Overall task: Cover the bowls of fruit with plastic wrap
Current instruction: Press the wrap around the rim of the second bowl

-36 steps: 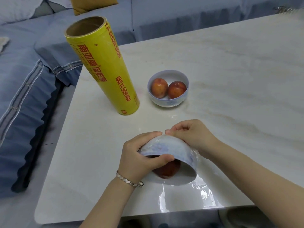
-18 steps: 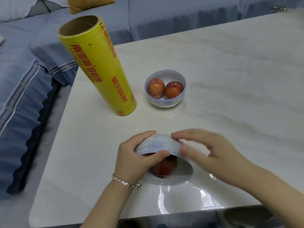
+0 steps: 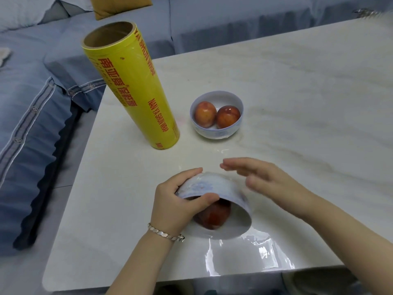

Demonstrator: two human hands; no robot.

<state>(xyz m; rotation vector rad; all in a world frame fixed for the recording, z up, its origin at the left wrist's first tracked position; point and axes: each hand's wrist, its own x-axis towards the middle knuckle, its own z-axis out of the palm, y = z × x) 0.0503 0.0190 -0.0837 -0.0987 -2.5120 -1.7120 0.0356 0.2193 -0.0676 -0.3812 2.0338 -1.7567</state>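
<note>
Right hand [image 3: 270,182] lifted off, fingers straight; left hand [image 3: 174,207] grips tipped bowl [image 3: 212,186], mouth facing the person.

left hand [image 3: 176,206] grips tilted bowl [image 3: 214,188] | right hand [image 3: 268,179] open beside it

The person is wearing a thin silver-coloured bracelet of small flat links [image 3: 166,233], which is circling the wrist just behind the left hand [image 3: 171,209]. Both forearms are showing bare to the lower edge, and the right hand [image 3: 266,179] is looking slightly blurred.
</note>
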